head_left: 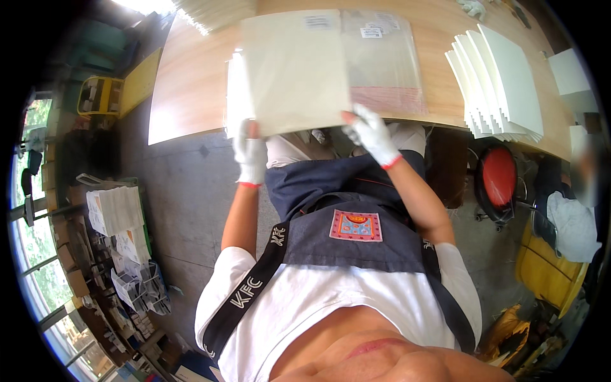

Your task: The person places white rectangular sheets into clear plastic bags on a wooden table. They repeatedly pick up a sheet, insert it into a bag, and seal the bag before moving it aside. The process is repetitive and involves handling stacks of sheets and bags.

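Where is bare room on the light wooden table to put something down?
At the near left corner of the table, before the pale stacked sheets; also between the clear plastic packaging and the fanned white boards. Crowded: the middle, where that packaging lies beside the cream rectangular sheet.

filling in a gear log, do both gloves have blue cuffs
No, the left hand and the right hand wear white gloves with red cuffs.

It looks like a workshop: the wooden worktable (pixel 184 89) carries white boards (pixel 503 86) at its right end; stacked goods (pixel 119 211) stand left of it.
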The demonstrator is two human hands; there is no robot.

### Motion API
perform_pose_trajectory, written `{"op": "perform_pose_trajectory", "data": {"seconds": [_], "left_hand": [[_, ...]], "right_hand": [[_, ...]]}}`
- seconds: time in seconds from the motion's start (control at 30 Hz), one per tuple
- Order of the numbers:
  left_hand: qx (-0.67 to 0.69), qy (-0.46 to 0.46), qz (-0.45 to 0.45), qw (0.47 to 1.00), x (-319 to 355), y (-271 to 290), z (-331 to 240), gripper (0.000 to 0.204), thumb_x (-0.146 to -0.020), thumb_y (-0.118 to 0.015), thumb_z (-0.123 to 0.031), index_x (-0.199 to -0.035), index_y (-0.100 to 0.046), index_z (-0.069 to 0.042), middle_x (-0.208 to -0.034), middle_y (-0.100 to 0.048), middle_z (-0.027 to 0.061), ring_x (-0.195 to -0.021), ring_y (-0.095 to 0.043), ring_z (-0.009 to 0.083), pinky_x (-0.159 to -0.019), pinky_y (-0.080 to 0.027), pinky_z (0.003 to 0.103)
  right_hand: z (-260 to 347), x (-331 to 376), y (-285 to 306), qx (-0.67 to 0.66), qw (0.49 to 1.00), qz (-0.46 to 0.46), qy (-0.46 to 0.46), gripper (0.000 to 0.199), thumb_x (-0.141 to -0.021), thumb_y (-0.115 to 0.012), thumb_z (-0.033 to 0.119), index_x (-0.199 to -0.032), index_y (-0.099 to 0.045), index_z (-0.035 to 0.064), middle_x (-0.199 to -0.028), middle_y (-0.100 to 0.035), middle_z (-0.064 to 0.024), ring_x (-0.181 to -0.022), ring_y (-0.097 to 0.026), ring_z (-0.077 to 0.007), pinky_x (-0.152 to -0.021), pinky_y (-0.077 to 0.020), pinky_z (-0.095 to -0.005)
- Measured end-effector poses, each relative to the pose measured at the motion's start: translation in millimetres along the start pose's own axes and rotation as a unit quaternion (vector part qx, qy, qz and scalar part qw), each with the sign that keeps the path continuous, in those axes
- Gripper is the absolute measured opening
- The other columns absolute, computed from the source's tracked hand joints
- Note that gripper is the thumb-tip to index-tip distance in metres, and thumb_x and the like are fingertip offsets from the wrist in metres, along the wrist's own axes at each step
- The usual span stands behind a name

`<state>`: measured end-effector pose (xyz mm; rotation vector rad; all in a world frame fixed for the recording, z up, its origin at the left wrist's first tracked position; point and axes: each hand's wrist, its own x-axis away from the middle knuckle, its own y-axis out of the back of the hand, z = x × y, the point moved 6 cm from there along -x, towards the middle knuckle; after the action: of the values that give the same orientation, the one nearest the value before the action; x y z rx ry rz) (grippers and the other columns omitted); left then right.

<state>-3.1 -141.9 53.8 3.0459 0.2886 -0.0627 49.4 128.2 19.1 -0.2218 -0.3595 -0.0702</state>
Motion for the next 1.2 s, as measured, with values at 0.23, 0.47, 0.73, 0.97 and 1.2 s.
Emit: {"op": "perform_pose_trajectory", "data": {"seconds": [0.23, 0.47, 0.73, 0.97, 1.2], "left_hand": [[-0.396, -0.137, -0.043, 0.907, -72.8, 108.1, 73.5, 0.023, -0.086, -0.053, -0.020, -0.099, -0.061, -0.003, -0.090, -0.058, 0.0134, -0.085, -0.056, 0.0191, -0.080, -0.045, 0.031], [-0.099, 0.013, -0.089, 0.991, -82.2, 106.9, 100.0, 0.025, -0.086, -0.065, -0.020, -0.104, -0.064, -0.002, -0.083, -0.061, 0.0013, -0.070, -0.054, 0.0087, -0.057, -0.046, 0.022], [-0.133, -0.133, -0.094, 0.978, -91.4, 139.7, 103.6, 0.025, -0.088, -0.058, -0.016, -0.108, -0.060, -0.001, -0.095, -0.061, 0.0088, -0.078, -0.056, 0.0147, -0.066, -0.048, 0.027], [-0.308, -0.365, 0.043, 0.877, -64.2, -18.3, -17.2, 0.034, -0.075, -0.064, 0.003, -0.107, -0.061, -0.006, -0.112, -0.059, 0.0112, -0.100, -0.058, 0.0245, -0.089, -0.046, 0.033], [-0.431, -0.490, 0.380, 0.655, 9.2, -188.7, -10.8, 0.035, -0.077, -0.059, -0.023, -0.110, -0.056, -0.010, -0.123, -0.051, 0.0057, -0.116, -0.045, 0.0272, -0.100, -0.032, 0.043]], "right_hand": [[-13.0, -72.6, -111.7, 0.434, 0.896, 0.087, 0.005, 0.044, -0.090, -0.045, 0.046, -0.090, -0.062, 0.0048, -0.081, -0.066, -0.0149, -0.070, -0.063, -0.0294, -0.064, -0.0482, -0.0413], [16.8, -45.4, -91.5, 0.514, 0.852, 0.077, 0.059, 0.044, -0.092, -0.042, 0.046, -0.092, -0.060, 0.0064, -0.087, -0.066, -0.0171, -0.080, -0.064, -0.0325, -0.069, -0.0491, -0.0434], [101.3, 123.2, 140.3, -0.016, 0.970, -0.211, 0.119, 0.020, -0.094, -0.047, 0.019, -0.104, -0.056, 0.0038, -0.079, -0.065, -0.0085, -0.055, -0.058, -0.0106, -0.049, -0.0469, -0.0203], [128.7, 173.3, 281.4, -0.144, 0.950, -0.277, -0.014, 0.037, -0.094, -0.048, 0.038, -0.107, -0.053, 0.0032, -0.082, -0.062, -0.0104, -0.055, -0.052, -0.0095, -0.038, -0.0397, -0.0161], [135.8, 150.9, 296.0, -0.195, 0.896, -0.396, 0.044, 0.018, -0.090, -0.058, 0.024, -0.095, -0.057, 0.0073, -0.075, -0.059, -0.0027, -0.049, -0.047, -0.0058, -0.036, -0.0381, -0.0154]]}}
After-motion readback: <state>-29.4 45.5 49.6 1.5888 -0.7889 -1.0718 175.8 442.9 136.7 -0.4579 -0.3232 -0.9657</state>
